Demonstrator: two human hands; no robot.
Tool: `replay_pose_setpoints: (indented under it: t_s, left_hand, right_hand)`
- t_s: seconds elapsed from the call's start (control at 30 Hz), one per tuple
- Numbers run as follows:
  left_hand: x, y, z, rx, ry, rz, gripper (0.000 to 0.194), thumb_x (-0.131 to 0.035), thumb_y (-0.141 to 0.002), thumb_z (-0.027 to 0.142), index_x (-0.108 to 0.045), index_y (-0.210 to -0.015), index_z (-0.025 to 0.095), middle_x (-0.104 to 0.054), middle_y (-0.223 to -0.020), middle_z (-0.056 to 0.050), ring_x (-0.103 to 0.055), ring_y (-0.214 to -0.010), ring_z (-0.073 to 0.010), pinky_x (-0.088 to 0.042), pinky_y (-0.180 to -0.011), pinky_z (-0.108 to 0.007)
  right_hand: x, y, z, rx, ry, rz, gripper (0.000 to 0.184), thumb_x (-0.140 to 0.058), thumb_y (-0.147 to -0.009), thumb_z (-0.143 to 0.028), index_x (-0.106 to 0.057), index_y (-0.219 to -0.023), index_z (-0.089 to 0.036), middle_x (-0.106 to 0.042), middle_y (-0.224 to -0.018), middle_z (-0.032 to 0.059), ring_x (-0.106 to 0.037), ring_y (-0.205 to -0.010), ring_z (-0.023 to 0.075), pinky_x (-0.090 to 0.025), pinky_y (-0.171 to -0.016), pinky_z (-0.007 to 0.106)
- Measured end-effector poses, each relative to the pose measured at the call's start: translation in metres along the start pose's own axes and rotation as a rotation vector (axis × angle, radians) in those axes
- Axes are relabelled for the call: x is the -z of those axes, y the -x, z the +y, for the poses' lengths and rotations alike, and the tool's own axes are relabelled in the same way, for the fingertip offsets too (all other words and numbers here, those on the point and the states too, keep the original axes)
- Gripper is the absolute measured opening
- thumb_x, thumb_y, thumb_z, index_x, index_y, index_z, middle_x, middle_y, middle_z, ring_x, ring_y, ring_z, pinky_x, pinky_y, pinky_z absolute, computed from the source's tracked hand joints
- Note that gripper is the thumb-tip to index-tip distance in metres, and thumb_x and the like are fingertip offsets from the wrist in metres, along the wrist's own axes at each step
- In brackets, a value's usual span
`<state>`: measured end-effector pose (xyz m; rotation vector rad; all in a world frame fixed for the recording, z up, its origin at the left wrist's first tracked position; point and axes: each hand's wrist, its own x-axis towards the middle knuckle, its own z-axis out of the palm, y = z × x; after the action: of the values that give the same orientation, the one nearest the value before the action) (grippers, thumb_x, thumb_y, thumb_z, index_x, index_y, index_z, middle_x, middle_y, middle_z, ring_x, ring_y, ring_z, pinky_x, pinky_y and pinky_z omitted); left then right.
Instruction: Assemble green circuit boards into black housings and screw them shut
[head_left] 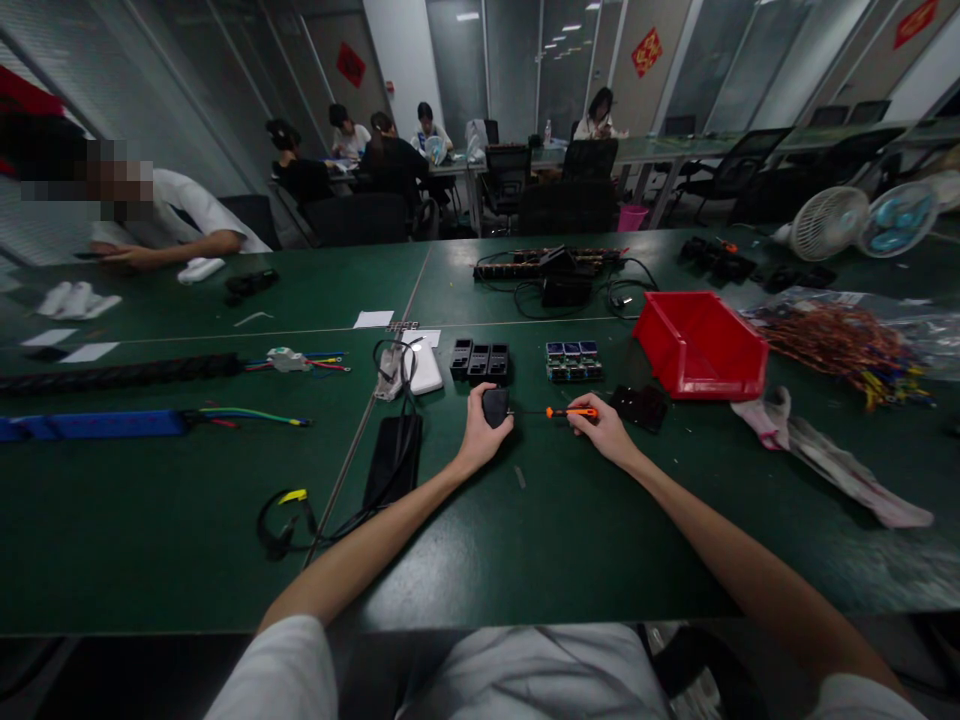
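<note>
Left grip (482,433) clasps black case (496,407) — right grip (606,432) pinches orange screwdriver (561,412).

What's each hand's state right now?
Left hand: closed, holding a small black block.
Right hand: closed, holding an orange-and-black screwdriver, shaft pointing at the block.

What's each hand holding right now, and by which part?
Left hand: a black case, gripped by its edges. Right hand: a screwdriver, held by its orange-and-black handle.
</note>
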<state>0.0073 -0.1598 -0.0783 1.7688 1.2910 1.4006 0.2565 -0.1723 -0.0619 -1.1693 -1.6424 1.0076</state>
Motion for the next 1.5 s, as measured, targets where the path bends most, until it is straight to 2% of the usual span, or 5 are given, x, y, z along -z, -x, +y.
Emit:
replay_pose_setpoints:
  t_s: [0.5,0.97,1.17,1.37,1.5]
  left_hand:
    - [-0.001,0.0,0.0,0.003,-0.011,-0.003,0.056,-0.063,-0.073,0.021,-0.039,-0.123,0.022,-0.045,-0.119,-0.007,-0.048,-0.109,-0.0206,-0.037,-0.099,-0.037]
    - [0.001,0.0,0.003,0.024,0.017,-0.01,0.058,-0.065,-0.071,0.021,-0.039,-0.123,0.023,-0.047,-0.119,-0.007,-0.049,-0.11,-0.0208,-0.038,-0.098,-0.037]
    - [0.001,0.001,0.003,0.033,0.035,-0.001,0.057,-0.065,-0.073,0.023,-0.039,-0.123,0.024,-0.048,-0.116,-0.006,-0.051,-0.104,-0.0192,-0.041,-0.095,-0.035]
    - [0.0,0.002,0.005,0.052,0.053,-0.001,0.054,-0.064,-0.074,0.026,-0.039,-0.122,0.024,-0.049,-0.11,-0.005,-0.052,-0.097,-0.0174,-0.042,-0.09,-0.034]
    - [0.0,0.002,0.004,0.057,0.055,0.013,0.052,-0.063,-0.076,0.027,-0.039,-0.121,0.025,-0.049,-0.11,-0.004,-0.052,-0.098,-0.0175,-0.042,-0.091,-0.034]
  right_hand:
    - [-0.001,-0.003,0.005,-0.061,-0.118,-0.055,0.033,-0.057,-0.083,-0.049,-0.055,-0.092,-0.018,-0.056,-0.064,-0.0028,-0.053,-0.046,0.0101,-0.044,-0.047,0.024]
    - [-0.001,-0.006,0.013,-0.037,-0.108,0.121,0.034,-0.059,-0.08,-0.051,-0.056,-0.092,-0.018,-0.061,-0.072,0.0016,-0.059,-0.059,0.0143,-0.05,-0.057,0.029]
    - [0.0,-0.006,0.017,-0.03,0.01,0.187,0.033,-0.06,-0.08,-0.048,-0.056,-0.095,-0.019,-0.061,-0.08,0.0028,-0.06,-0.064,0.0158,-0.05,-0.064,0.032]
    - [0.0,-0.005,0.013,0.033,0.178,0.177,0.027,-0.061,-0.079,-0.043,-0.058,-0.093,-0.02,-0.062,-0.092,0.005,-0.06,-0.082,0.0204,-0.048,-0.075,0.035]
    - [-0.001,-0.004,0.009,0.049,0.226,0.103,0.023,-0.061,-0.078,-0.039,-0.059,-0.092,-0.02,-0.062,-0.088,0.0036,-0.059,-0.08,0.0201,-0.047,-0.074,0.034]
